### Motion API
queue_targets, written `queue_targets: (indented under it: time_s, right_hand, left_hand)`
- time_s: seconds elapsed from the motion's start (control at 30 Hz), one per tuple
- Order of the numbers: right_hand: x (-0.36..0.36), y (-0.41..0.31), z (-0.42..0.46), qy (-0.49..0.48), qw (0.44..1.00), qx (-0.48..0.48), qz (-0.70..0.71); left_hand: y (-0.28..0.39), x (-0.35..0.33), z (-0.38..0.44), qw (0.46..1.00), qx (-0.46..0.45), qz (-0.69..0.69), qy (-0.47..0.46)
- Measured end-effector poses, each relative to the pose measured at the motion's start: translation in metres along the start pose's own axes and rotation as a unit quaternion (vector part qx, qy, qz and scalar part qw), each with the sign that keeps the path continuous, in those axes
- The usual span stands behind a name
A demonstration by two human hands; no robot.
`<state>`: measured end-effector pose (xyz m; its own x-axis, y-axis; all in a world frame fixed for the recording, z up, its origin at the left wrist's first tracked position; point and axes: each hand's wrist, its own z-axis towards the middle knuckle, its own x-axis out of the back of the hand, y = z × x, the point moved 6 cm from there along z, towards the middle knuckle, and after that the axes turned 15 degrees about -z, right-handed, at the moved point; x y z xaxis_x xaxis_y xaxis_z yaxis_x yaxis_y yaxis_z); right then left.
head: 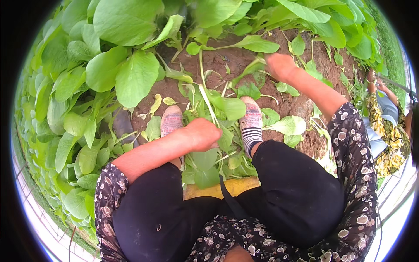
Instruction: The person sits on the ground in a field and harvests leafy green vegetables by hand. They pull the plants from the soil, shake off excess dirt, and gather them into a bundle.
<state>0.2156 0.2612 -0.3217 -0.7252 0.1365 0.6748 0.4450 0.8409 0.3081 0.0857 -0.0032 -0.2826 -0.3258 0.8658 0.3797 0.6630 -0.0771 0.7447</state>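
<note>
My left hand (203, 134) is closed on the stems of leafy green plants (205, 163), whose broad leaves hang below it between my knees. My right hand (280, 67) reaches out ahead to the right, its fingers closed at the stem of a green leaf (245, 70) low over the soil. A long pale stem (203, 95) runs from my left hand up to a plant with a small leaf at its top. Loose leaves (288, 126) lie on the brown soil (216, 62) around my patterned shoes (251, 113). The fingertips of both hands are partly hidden.
Dense broad-leaved greens (75, 118) stand to the left and ahead. A yellow surface (222, 188) shows between my legs. At the far right another person in a yellow and black patterned sleeve (391, 144) has their hands near the plants. Dark piping or sheeting (122, 126) lies beside my left foot.
</note>
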Motion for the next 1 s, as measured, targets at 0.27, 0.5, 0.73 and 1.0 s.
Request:
queue_targets:
  time_s: [0.27,0.5,0.73,1.0]
  right_hand:
    - [0.051,-0.024,0.044,0.267,0.939,0.091,-0.196]
    - [0.076,-0.025,0.079,0.08,0.969,0.053,-0.227]
    - [0.033,-0.001,0.147,0.036,0.836,0.012,-0.548]
    - [0.066,-0.038,0.149,0.088,0.844,0.021,-0.528]
  left_hand:
    - [-0.004,0.011,0.013,0.989,-0.044,-0.081,0.116]
    - [-0.005,0.03,0.007,0.954,-0.054,-0.214,0.201]
    - [-0.006,0.02,0.01,0.968,-0.053,-0.175,0.171]
    - [-0.007,0.012,0.001,0.978,-0.051,-0.133,0.156]
